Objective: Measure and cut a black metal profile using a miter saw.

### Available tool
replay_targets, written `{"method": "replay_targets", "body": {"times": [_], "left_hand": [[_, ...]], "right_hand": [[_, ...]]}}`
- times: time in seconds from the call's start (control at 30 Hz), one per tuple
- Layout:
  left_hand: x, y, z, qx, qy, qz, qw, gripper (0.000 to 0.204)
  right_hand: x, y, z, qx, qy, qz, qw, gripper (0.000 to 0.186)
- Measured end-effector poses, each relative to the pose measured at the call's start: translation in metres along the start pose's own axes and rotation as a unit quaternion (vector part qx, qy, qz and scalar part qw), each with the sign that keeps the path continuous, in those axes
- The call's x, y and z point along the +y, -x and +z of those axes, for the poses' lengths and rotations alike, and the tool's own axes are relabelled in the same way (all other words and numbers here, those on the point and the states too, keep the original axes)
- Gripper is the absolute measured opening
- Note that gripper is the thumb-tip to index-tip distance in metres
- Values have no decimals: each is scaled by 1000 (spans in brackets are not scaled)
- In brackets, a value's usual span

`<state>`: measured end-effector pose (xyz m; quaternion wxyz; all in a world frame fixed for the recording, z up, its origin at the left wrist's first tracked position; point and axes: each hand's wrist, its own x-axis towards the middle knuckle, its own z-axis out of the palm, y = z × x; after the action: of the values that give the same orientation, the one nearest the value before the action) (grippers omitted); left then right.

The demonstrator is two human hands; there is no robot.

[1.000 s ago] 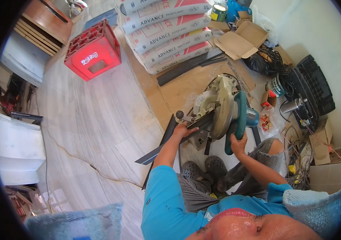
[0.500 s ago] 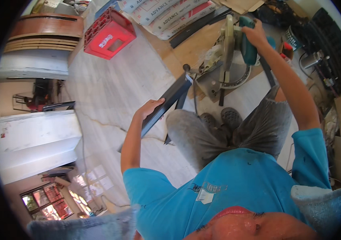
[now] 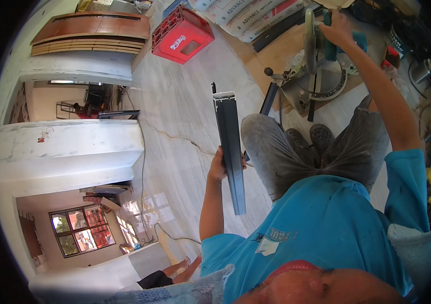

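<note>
My left hand [image 3: 217, 165] is wrapped round a dark grey metal profile [image 3: 231, 147], holding it up off the floor left of my knee. The profile's hollow cut end points away from me and stands apart from the saw. My right hand [image 3: 338, 31] grips the teal handle [image 3: 330, 49] of a miter saw [image 3: 310, 45]. The saw's round blade guard is upright above its metal base [image 3: 299, 93], just beyond my feet. Nothing lies across the base. Another dark bar [image 3: 269, 99] is beside the saw's left side, partly hidden by my knee.
A red plastic crate [image 3: 190, 43] stands at the far left of the saw, beside stacked bags [image 3: 256, 20]. Cardboard [image 3: 248, 55] lies under the saw. A cord [image 3: 185, 139] crosses the tiled floor. Another person's legs [image 3: 181, 271] show at the lower left. Tools and clutter fill the right side.
My left hand has moved the profile away from the saw and turned it, so its cut end now shows. My right hand stays on the saw handle. The view has swung left.
</note>
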<state>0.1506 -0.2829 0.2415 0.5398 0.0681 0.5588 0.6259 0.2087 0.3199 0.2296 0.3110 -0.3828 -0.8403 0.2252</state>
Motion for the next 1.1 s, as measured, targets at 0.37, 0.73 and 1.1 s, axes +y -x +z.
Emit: {"method": "replay_targets", "body": {"times": [0.37, 0.73, 1.1], "left_hand": [[-24, 3, 54, -15, 30, 93, 995, 93], [-19, 14, 112, 96, -103, 216, 966, 61], [-31, 18, 116, 121, -129, 222, 959, 48]], "right_hand": [[-175, 185, -82, -382, -492, -114, 774, 48], [-219, 227, -98, -454, -538, -49, 709, 76], [-210, 235, -100, -408, -602, -58, 683, 63]]}}
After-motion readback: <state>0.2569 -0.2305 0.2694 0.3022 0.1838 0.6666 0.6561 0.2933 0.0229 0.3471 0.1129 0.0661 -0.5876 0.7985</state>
